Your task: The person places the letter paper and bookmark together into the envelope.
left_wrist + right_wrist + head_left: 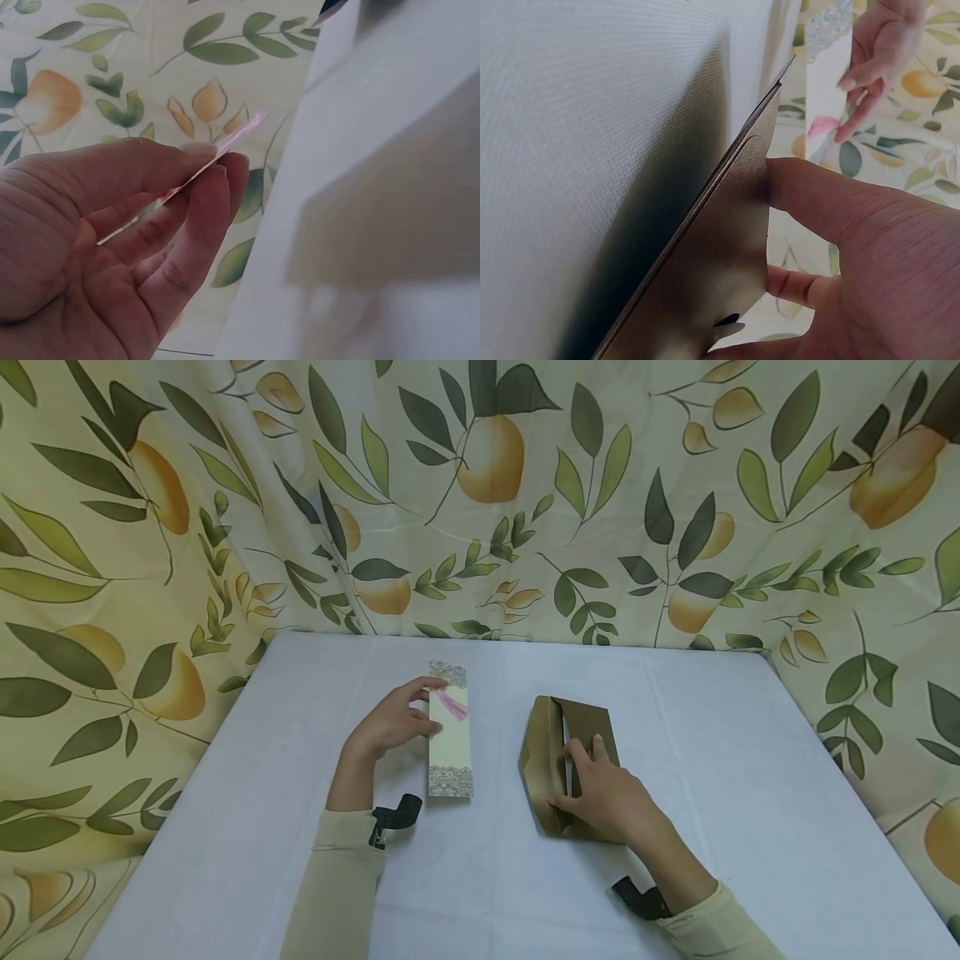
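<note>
In the head view, my left hand (392, 720) pinches a cream bookmark card (450, 745) by its left edge. Grey lace-like patterns border both ends of the card, and a pink tassel (452, 704) lies across it. The left wrist view catches the card (196, 174) nearly edge-on between thumb and fingers. To the right, my right hand (609, 792) grips a gold-brown envelope (537, 768) whose flap stands open toward the left. Its fingers are at the envelope's mouth, where a pale inside shows. In the right wrist view, the envelope (712, 240) is tilted above the cloth, casting a shadow.
A white cloth (240, 827) covers the table. Behind it hangs a curtain (480, 552) printed with leaves and orange fruit, also along both sides. Black camera mounts sit on the left wrist (397, 814) and the right wrist (641, 900).
</note>
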